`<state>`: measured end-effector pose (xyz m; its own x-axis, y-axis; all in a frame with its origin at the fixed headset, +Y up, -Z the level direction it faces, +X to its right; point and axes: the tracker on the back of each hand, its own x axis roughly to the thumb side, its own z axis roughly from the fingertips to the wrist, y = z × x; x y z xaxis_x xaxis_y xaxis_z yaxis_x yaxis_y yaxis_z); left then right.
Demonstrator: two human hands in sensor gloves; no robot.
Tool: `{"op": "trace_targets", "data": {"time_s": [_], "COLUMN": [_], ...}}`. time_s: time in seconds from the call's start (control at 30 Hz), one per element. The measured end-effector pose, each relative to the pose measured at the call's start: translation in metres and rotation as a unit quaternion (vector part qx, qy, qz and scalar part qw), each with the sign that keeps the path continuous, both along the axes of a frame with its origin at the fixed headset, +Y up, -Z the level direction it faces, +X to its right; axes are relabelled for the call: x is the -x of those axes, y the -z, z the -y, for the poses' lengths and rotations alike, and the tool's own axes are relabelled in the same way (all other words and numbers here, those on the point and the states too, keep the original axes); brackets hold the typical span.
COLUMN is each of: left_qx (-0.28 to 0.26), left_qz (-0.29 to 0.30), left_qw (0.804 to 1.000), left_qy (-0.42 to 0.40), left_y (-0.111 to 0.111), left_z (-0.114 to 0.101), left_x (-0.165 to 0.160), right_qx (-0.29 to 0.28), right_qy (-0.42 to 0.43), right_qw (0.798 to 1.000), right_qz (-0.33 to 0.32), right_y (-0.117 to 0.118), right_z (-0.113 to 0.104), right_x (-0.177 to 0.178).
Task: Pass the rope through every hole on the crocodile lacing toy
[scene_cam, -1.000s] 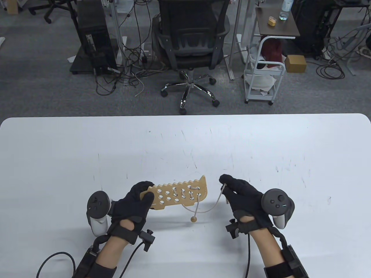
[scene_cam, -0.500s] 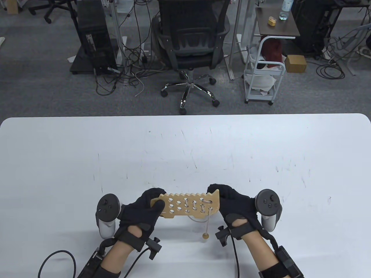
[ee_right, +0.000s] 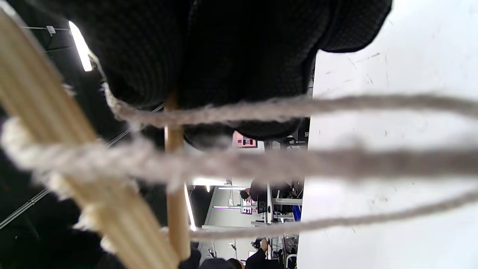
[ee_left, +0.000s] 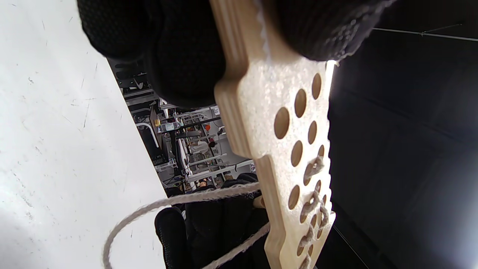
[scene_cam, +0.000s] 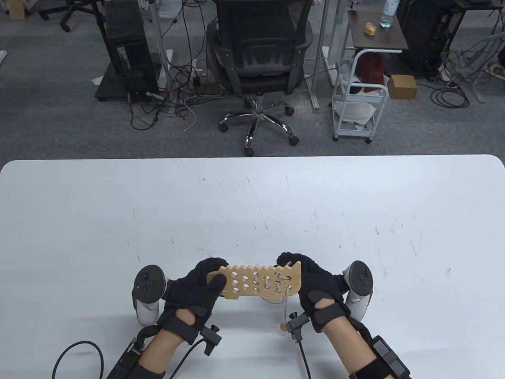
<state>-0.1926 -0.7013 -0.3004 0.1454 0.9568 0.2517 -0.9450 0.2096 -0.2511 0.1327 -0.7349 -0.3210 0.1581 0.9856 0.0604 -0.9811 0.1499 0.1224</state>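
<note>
The crocodile (scene_cam: 256, 282) is a flat, pale wooden board with a toothed far edge and two rows of round holes, held off the table (scene_cam: 252, 205), long side running left to right. The rope (scene_cam: 285, 303), pale and twisted, laces the right-hand holes; the left ones stand empty. A strand hangs down to a wooden bead (scene_cam: 282, 327).

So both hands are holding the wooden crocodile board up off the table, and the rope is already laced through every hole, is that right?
Not quite. Both the left hand and the right hand do hold the crocodile board, but the rope runs through only the holes nearer the right hand. The left wrist view shows several holes near the left hand still empty.
</note>
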Motion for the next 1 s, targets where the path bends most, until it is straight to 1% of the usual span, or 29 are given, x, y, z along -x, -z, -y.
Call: {"op": "trace_targets", "data": {"time_s": [0.17, 0.3, 0.5, 0.63, 0.77, 1.0], "left_qx": [-0.002, -0.006, -0.007, 0.000, 0.003, 0.026], "left_qz": [0.002, 0.001, -0.001, 0.000, 0.000, 0.016], "left_qw": [1.000, 1.000, 1.000, 1.000, 0.999, 0.998], "left_qy": [-0.002, -0.004, -0.019, -0.028, -0.033, -0.059], "left_y": [0.000, 0.000, 0.001, 0.001, 0.002, 0.004], "left_z": [0.000, -0.001, -0.003, -0.002, -0.002, 0.001], "left_x": [0.000, 0.001, 0.005, 0.006, 0.007, 0.008], "right_qx": [0.012, 0.005, -0.029, -0.034, -0.048, -0.061], "right_qy": [0.011, -0.013, -0.083, -0.090, -0.115, -0.110], "right_qw": [1.000, 0.999, 0.996, 0.995, 0.991, 0.990], "right_qz": [-0.016, -0.033, -0.032, -0.035, -0.039, -0.059], "right_y": [-0.001, -0.002, -0.003, -0.004, -0.004, -0.004], "right_z": [0.002, 0.002, -0.003, -0.004, -0.006, -0.006], "right_x": [0.004, 0.010, 0.012, 0.013, 0.013, 0.015]}}
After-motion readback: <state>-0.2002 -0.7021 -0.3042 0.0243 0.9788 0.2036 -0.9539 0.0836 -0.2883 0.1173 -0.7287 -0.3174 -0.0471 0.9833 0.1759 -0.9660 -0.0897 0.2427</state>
